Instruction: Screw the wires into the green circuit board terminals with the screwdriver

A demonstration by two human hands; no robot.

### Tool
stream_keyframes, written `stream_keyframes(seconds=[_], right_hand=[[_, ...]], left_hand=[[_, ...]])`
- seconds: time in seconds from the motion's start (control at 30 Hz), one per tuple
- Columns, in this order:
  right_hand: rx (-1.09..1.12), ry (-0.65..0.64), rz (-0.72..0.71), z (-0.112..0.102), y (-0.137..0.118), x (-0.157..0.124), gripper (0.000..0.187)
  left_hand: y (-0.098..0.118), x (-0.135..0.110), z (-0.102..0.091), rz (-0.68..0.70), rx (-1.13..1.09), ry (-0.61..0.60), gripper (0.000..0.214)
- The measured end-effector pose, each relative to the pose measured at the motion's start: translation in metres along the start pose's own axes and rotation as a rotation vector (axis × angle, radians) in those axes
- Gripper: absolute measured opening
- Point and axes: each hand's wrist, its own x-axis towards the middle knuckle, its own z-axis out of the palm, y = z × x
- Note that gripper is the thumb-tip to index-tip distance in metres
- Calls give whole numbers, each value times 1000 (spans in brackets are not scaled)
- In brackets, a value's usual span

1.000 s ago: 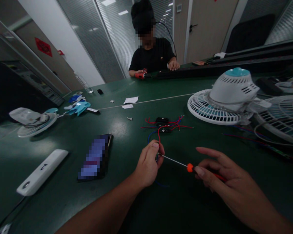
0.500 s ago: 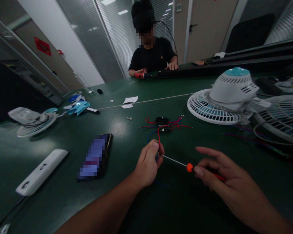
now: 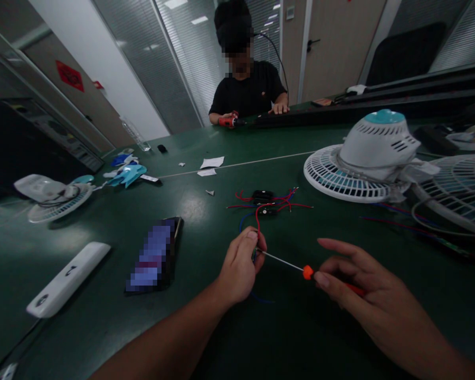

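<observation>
Pinched in my left hand (image 3: 241,264) is a small wired part, mostly hidden by the fingers, with a bit of green showing. A red wire (image 3: 257,216) and a blue wire (image 3: 241,219) rise from it, and another blue wire end (image 3: 263,301) hangs below. My right hand (image 3: 356,285) grips the orange and red handle of a screwdriver (image 3: 285,262), index finger stretched out. The screwdriver's thin shaft points left and its tip meets the part at my left fingertips. Just beyond lie black modules (image 3: 263,197) with red and blue leads.
A phone (image 3: 154,256) and a white power strip (image 3: 69,279) lie to the left. White fan parts (image 3: 352,179) stand at right, another fan (image 3: 59,198) at far left. Across the green table, a person (image 3: 247,87) holds a red power tool (image 3: 227,121) beside long black bars.
Almost nothing differs. Both hands, the part and the screwdriver keep their places, and the view has shifted only very slightly.
</observation>
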Motion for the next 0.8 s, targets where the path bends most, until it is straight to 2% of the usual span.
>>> stream_keyframes(seconds=[0.33,0.67,0.8], right_hand=[[8,17,-23,0,0,-2,50],[-62,-137,68,-3,4,0,54],[-95,-185,28,-4,5,-2,50]], left_hand=[[-3,0,0,7,15,7,37],[-3,-1,-2,42,15,-47,36],[-2,-2,-1,47,9,-53,36]])
